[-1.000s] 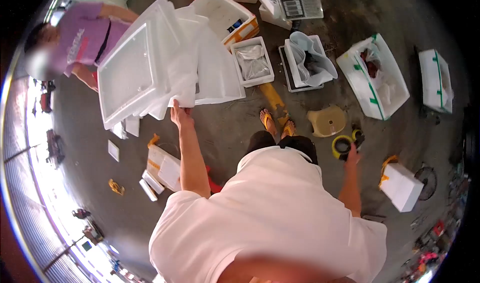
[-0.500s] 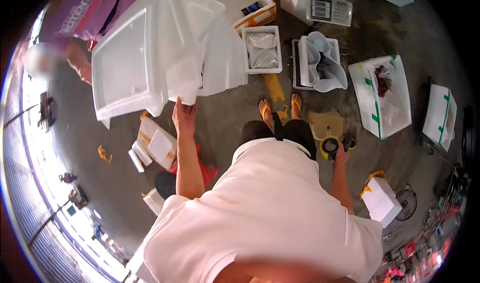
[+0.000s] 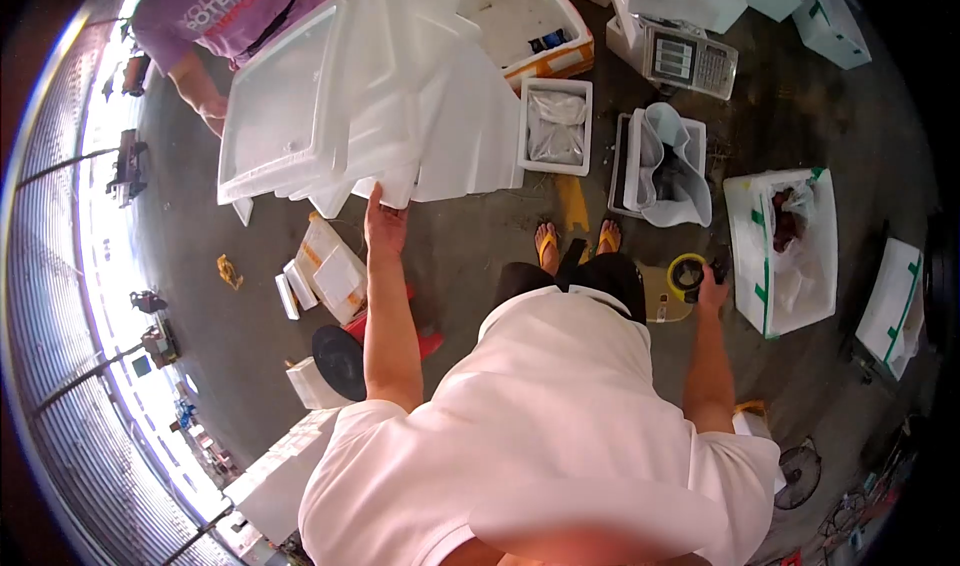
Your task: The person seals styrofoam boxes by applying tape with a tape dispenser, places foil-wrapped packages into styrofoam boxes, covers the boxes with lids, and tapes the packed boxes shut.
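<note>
My left hand (image 3: 386, 228) grips the near corner of a white foam lid (image 3: 385, 188), part of an untidy stack of white foam lids (image 3: 290, 96). Some of its fingers are hidden by the lid's edge. Out to my right side, my right hand (image 3: 712, 294) is closed around a black tape dispenser (image 3: 722, 272) with a roll of yellow tape (image 3: 684, 272). Below the dispenser is a beige stool (image 3: 664, 298). A person in a purple shirt (image 3: 235, 6) stands across the stack, one hand (image 3: 212, 114) at its far left edge.
Ahead stands a foam box (image 3: 530, 166) with filled plastic bags, and another lined with a clear bag (image 3: 695, 131). A green-taped foam box (image 3: 828, 256) is at right. Foam pieces (image 3: 335, 271) and a black round seat (image 3: 340, 361) are at left. A scale (image 3: 690, 61) sits at the back.
The view has shifted, so most things sit lower and further right. The tape dispenser has moved right relative to the stool. My left hand stays at the lid corner.
</note>
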`<control>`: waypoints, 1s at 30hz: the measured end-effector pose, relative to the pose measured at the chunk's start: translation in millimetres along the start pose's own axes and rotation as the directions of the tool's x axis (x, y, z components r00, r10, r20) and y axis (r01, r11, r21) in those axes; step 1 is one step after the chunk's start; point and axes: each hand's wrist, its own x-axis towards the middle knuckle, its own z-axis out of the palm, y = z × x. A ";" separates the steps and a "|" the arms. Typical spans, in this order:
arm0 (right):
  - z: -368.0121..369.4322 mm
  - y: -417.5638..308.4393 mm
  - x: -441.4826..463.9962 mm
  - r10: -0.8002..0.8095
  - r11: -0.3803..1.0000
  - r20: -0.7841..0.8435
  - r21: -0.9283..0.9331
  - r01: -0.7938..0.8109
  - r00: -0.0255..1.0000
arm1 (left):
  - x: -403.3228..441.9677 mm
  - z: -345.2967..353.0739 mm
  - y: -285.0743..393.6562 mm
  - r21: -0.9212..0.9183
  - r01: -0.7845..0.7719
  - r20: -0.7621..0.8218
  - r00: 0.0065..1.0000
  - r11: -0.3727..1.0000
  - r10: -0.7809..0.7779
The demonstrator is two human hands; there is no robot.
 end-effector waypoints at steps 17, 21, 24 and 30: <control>-7.3 -9.9 31.4 0.052 0.999 -0.012 0.013 -0.051 0.999 | -6.9 31.2 17.0 -0.183 -0.249 0.165 0.946 0.951 0.279; 3.3 -17.0 29.5 0.083 0.996 -0.005 -0.022 -0.083 0.997 | 1.0 49.4 33.2 -0.208 -0.240 0.132 0.954 0.948 0.271; 11.7 -15.7 30.1 0.066 0.996 0.040 0.054 -0.068 0.997 | 11.4 71.8 37.5 -0.206 -0.225 0.109 0.962 0.952 0.251; 10.1 4.5 40.6 0.015 0.993 0.070 0.114 -0.023 0.997 | 40.6 105.1 35.3 -0.212 -0.287 0.169 0.931 0.934 0.324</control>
